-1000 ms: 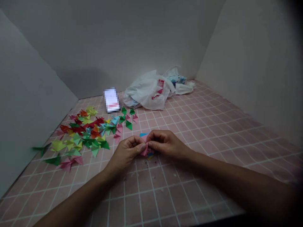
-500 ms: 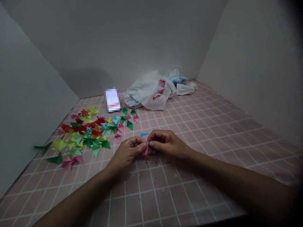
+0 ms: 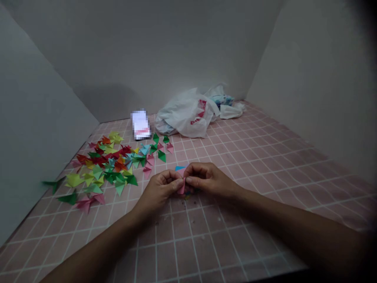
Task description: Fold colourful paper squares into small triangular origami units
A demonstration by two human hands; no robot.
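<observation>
Between my two hands is a small folded piece of pink paper (image 3: pixel 182 188). My left hand (image 3: pixel 165 186) pinches its left side between thumb and fingers. On the other side, my right hand (image 3: pixel 206 179) grips the paper with thumb and curled fingertips, close against the left. Part of the fold is hidden by the fingers. Blue paper (image 3: pixel 180 168) shows just behind the hands, flat on the table. To the left lies a loose heap of folded paper cranes (image 3: pixel 103 161) in red, green, yellow, pink, orange and light blue.
A lit phone (image 3: pixel 141 125), blurred out, stands behind the cranes. White plastic bags (image 3: pixel 188 114) lie crumpled near the back wall. The table has a pink checked cover (image 3: pixel 265 157), with walls at the left, back and right. Tiny scraps lie in front of my hands.
Both hands stay nearly in place. The pink paper between my fingertips has turned very slightly. Nothing else has moved.
</observation>
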